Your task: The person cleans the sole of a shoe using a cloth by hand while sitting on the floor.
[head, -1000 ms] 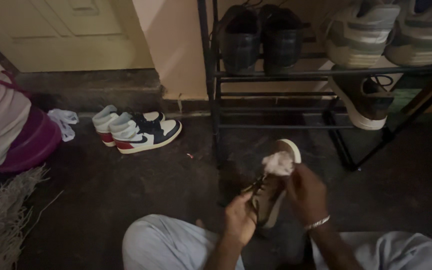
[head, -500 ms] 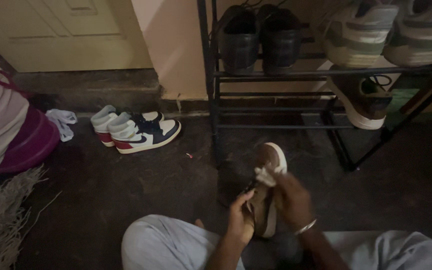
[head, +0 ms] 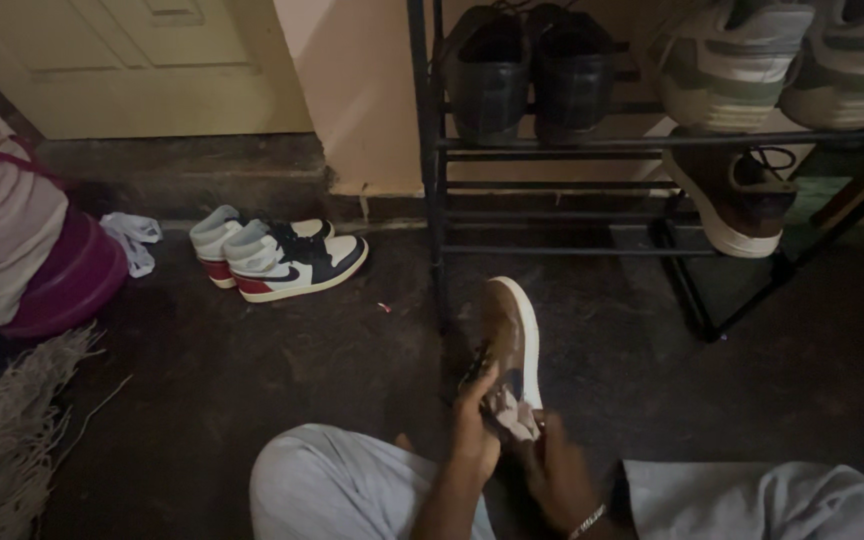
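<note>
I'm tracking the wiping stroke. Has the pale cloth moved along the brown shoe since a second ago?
Yes. The pale cloth in the right hand slid from the brown shoe's toe toward its heel, away from the black shoe rack, nearer the person's knees.

The one camera sits on my head and looks steeply down and forward past my knees. Near, at the bottom edge, it catches my left hand [head: 474, 428] and right hand [head: 557, 480] close up. Far, at the top, it faces the door [head: 132, 60] on the left and the shoe rack [head: 432, 150] on the right.
</note>
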